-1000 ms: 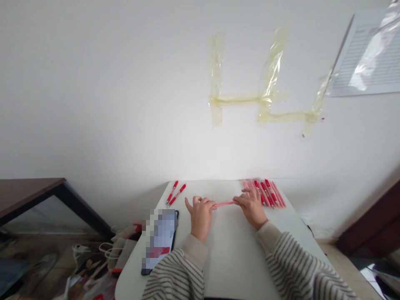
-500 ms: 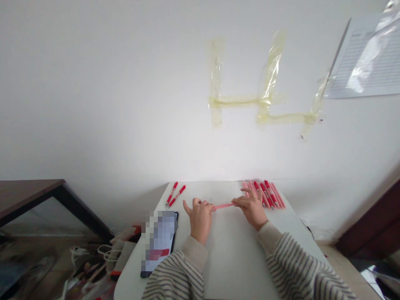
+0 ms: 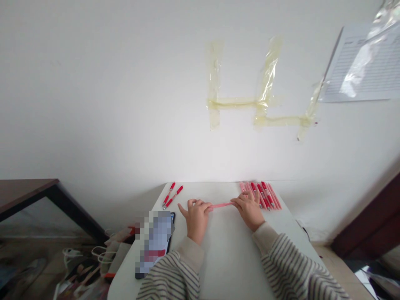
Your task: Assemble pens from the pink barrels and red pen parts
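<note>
A thin pink strip stretches sideways between my two hands, a little above or on the white table. Its kind is too small to tell. My left hand pinches the left end between thumb and fingers. The right end is pinched by my right hand, whose other fingers are raised beside the row at the right. In that row lie several red pens among slim pink sticks. Two more red pens rest at the table's back left.
A phone, its screen blurred out, lies on the table left of my left arm. Behind the table rises a white wall with yellowed tape and a taped sheet. Bags crowd the floor at the left.
The whole view has shifted slightly leftward with the head. My right hand's raised fingers have come down somewhat. Both hands still pinch the pink strip.
</note>
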